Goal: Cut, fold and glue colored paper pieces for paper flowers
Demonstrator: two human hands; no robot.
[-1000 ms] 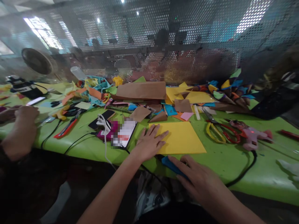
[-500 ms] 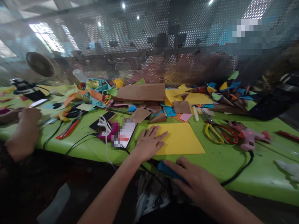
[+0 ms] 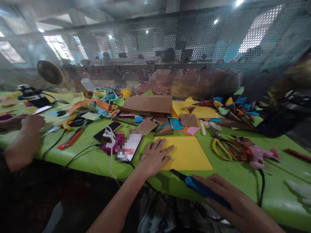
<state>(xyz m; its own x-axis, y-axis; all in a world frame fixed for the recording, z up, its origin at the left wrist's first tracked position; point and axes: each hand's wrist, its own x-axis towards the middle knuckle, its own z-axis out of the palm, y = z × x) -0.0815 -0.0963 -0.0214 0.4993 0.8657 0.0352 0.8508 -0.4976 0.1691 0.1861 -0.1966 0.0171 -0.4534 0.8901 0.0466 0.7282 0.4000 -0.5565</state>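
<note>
A yellow paper sheet (image 3: pixel 189 153) lies flat on the green table. Spread over its left part, the fingers of my left hand (image 3: pixel 155 157) press down on it, the thumb side partly hidden. In my right hand (image 3: pixel 225 197) is a blue-handled utility knife (image 3: pixel 206 191), its dark blade pointing left just in front of the sheet's near edge. The blade looks apart from the paper. My right fingers lie along the top of the handle.
Scissors with red and yellow handles (image 3: pixel 228 149) and a pink glue gun (image 3: pixel 259 155) lie to the right. Phones (image 3: pixel 107 131), a cable and red pliers (image 3: pixel 73 137) are on the left. Paper scraps (image 3: pixel 145 126) crowd the back. A co-worker's hands (image 3: pixel 29 126) are at far left.
My right hand has moved right and slightly down with the utility knife, so its blade now shows clearly. My left hand stays on the yellow sheet. The camera view has tilted up a little.
</note>
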